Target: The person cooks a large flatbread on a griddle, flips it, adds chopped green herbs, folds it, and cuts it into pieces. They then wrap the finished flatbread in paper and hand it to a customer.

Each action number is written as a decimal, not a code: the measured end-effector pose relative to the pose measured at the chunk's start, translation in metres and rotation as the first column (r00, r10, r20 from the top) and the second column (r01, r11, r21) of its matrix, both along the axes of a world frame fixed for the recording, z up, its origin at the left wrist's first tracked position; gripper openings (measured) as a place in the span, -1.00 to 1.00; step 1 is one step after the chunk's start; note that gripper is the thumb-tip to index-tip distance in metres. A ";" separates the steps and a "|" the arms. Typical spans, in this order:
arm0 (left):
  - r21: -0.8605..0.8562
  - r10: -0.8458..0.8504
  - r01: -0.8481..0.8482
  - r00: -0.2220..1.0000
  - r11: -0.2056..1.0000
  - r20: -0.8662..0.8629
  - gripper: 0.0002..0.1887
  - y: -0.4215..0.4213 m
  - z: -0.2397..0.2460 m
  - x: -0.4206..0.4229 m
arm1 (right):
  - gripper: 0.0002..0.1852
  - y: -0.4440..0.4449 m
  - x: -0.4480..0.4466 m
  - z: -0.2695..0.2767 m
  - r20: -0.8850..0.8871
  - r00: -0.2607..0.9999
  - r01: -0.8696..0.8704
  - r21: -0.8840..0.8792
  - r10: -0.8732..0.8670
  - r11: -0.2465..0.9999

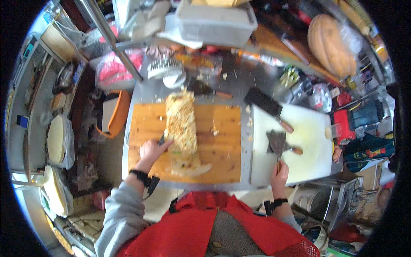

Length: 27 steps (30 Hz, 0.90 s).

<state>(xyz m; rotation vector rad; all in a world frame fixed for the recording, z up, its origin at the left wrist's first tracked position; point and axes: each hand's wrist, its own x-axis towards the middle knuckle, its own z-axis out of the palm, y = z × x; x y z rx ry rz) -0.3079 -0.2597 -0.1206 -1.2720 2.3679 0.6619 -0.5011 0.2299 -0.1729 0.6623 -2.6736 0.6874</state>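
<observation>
A long folded flatbread roll [181,128] with browned, flaky layers lies lengthwise on the wooden cutting board [221,154]. My left hand [151,150] is at its left side, fingers closed around a small dark tool [161,140] whose far part is hidden; my fingertips touch the roll's edge. Over the white cutting board [308,128], my right hand [281,173] grips the handle of a metal scraper [276,141]. The scraper's wide blade points away from me and overlaps a second scraper with a wooden handle [297,150].
A dark-bladed cleaver [263,101] rests across the white board's far left corner. Behind the wooden board are a small white fan [165,68] and a metal post [110,41]. An orange-rimmed container [117,114] stands left. A plastic bin [216,25] and a pumpkin [330,45] occupy the shelf above.
</observation>
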 end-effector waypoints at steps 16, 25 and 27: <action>-0.086 0.090 -0.103 0.986 0.991 -0.141 -0.11 -0.008 0.024 0.050 | -0.41 -0.382 -0.196 0.509 -0.880 0.340 -0.505 0.127 0.332 0.854; -0.067 0.163 -0.170 0.981 0.983 -0.102 -0.12 0.001 0.036 0.078 | -0.21 -0.439 -0.206 0.557 -0.705 0.682 -0.213 0.062 0.194 0.975; -0.052 0.180 -0.185 0.980 0.981 -0.089 -0.12 -0.002 0.032 0.082 | -0.21 -0.426 -0.203 0.542 -0.732 0.673 -0.241 -0.078 0.108 0.967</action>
